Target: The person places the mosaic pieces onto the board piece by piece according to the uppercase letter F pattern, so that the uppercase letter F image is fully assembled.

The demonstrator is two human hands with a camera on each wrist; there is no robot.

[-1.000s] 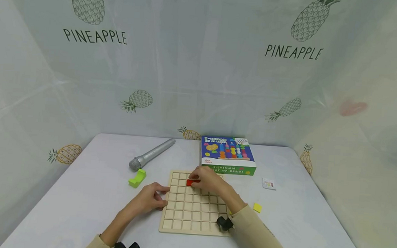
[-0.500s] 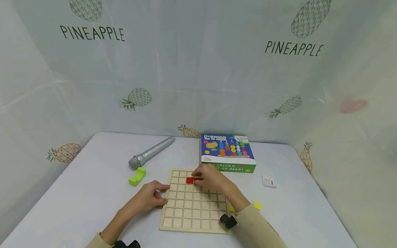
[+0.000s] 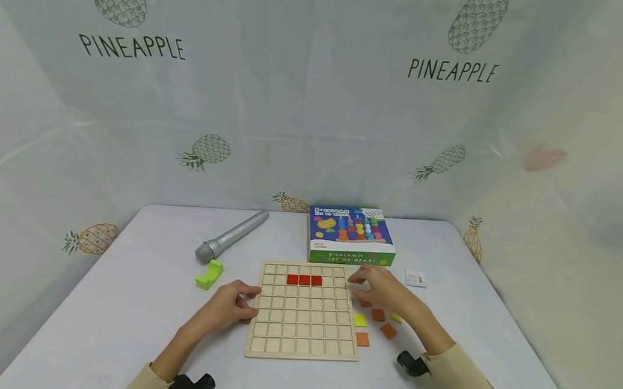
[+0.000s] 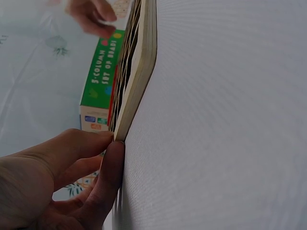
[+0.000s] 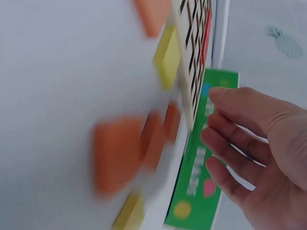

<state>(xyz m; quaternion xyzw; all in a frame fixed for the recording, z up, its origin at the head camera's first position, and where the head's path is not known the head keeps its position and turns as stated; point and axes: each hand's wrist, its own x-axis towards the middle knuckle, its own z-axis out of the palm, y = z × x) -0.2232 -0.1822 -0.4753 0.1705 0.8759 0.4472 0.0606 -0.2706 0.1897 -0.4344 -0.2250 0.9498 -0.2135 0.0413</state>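
A square wooden grid board (image 3: pixel 302 321) lies on the table in the head view. Three red tiles (image 3: pixel 304 280) sit side by side in its second row from the back. My left hand (image 3: pixel 228 303) rests its thumb and fingertips against the board's left edge; the left wrist view shows these fingertips (image 4: pixel 115 148) right at the rim. Beyond the board's far right edge, my right hand (image 3: pixel 383 287) hovers with loosely bent fingers and nothing between them. Several orange tiles (image 3: pixel 378 315) and two yellow tiles (image 3: pixel 359 321) lie right of the board, one partly behind the right wrist.
Behind the board stands a green and blue bead-set box (image 3: pixel 351 257). A silver microphone (image 3: pixel 232 236) lies at the back left, with a bright green curved block (image 3: pixel 209 275) in front. A small white printed card (image 3: pixel 415 278) lies right of the box.
My right hand has left the red tiles and moved right, off the board. Three red tiles now show in a row, and orange tiles are uncovered. The left hand stays at the edge.
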